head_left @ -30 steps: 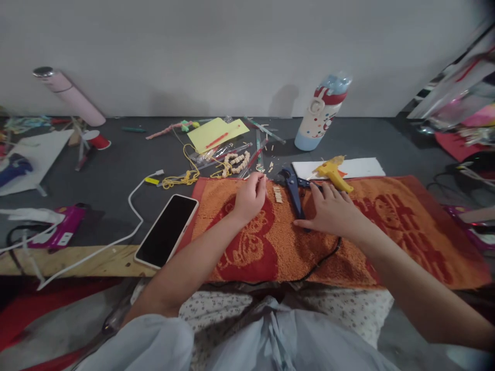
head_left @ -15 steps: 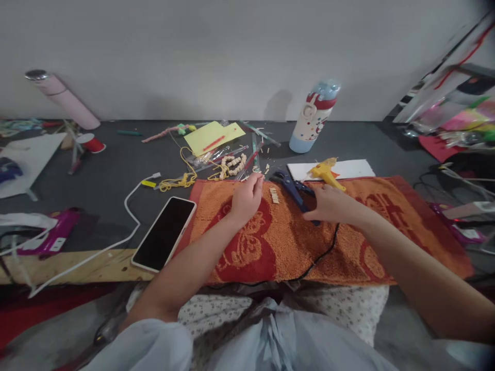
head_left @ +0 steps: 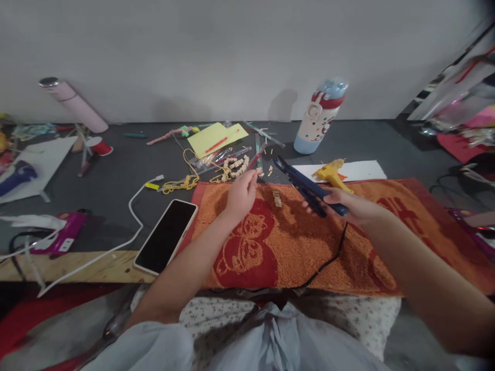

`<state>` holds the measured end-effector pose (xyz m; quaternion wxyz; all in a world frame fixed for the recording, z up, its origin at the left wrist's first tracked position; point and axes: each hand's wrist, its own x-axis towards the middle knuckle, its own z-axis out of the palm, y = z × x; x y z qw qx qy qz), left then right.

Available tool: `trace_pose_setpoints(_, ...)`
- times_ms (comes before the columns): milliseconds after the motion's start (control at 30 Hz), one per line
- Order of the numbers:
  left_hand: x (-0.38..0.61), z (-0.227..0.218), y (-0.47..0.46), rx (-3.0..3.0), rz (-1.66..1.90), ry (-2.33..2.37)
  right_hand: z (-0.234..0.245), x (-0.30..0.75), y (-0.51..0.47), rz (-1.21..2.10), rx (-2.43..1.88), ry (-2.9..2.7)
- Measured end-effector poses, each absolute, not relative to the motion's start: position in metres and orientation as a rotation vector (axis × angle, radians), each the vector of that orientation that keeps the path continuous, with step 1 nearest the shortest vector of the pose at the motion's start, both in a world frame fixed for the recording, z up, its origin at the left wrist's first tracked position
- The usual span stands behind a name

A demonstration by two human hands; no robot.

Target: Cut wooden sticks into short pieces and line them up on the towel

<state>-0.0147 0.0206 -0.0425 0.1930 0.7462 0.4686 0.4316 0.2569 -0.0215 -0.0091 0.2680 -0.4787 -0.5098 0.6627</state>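
Note:
My right hand (head_left: 348, 205) is closed round the handles of dark blue pliers (head_left: 305, 186), lifted off the orange and red towel (head_left: 294, 242) with their jaws pointing up and left. My left hand (head_left: 242, 193) rests at the towel's far edge, its fingertips pinched on a small pale piece I cannot make out. A short stack of small wooden pieces (head_left: 277, 198) lies on the towel between my hands. More pale beads on a yellow cord (head_left: 232, 167) lie just beyond my left hand.
A yellow glue gun (head_left: 332, 174) lies on a white sheet (head_left: 363, 170) behind the towel, its black cable (head_left: 328, 260) trailing towards me. A phone (head_left: 167, 236) and white cable (head_left: 133, 226) lie left. A patterned bottle (head_left: 319, 117), yellow paper (head_left: 218, 136) and a pink tube (head_left: 73, 104) stand further back.
My right hand went from lying flat on the pliers to gripping them and raising them off the towel. My left hand stayed pinched at the towel's far edge.

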Motion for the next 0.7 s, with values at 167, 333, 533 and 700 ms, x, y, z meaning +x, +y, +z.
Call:
trace_pose_setpoints(167,-0.024,-0.045,0.03,2.018,1.209,1.326,-0.023,0.231,-0.018,1.832,-0.917,-1.292)
trace_pose_setpoints(333,-0.02,-0.044,0.027,2.271,0.966,1.366,-0.025,0.227,-0.011,1.801,-0.767,-1.179)
trace_pose_setpoints(533,-0.008,-0.052,0.024,2.642,0.784,1.255,-0.033,0.22,-0.003,1.763,-0.705,-1.042)
trace_pose_setpoints(700,-0.006,-0.054,0.03,2.71,0.705,1.281,-0.041,0.217,0.004,1.747,-0.751,-0.955)
